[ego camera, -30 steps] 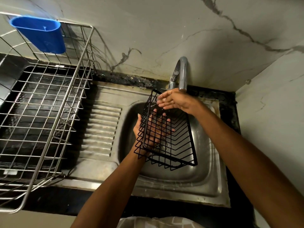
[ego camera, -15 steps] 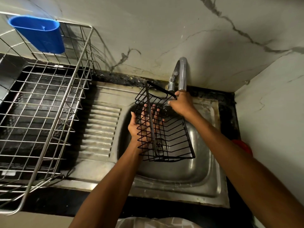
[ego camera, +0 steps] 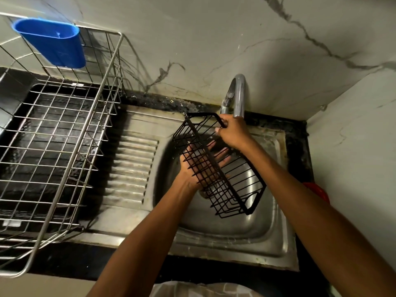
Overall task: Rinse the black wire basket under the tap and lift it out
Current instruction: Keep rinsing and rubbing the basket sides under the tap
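Observation:
The black wire basket (ego camera: 240, 189) hangs tilted over the steel sink (ego camera: 225, 234), its far end up near the curved metal tap (ego camera: 239, 95). My right hand (ego camera: 232, 130) is closed on the basket's top far rim, just below the tap's spout. My left hand (ego camera: 198, 166) lies flat with spread fingers against the basket's wires, partly seen through them. I cannot tell whether water is running.
A large silver wire dish rack (ego camera: 64, 136) stands on the black counter at the left, with a blue plastic holder (ego camera: 53, 42) hung on its back edge. The ribbed drainboard (ego camera: 130, 168) lies between rack and sink. Marble walls close the back and right; something red (ego camera: 317, 190) sits at the right.
The basket has turned, its near end swinging right and lower over the sink. My right hand stays on the far rim; my left hand slid along the wires, still pressed flat.

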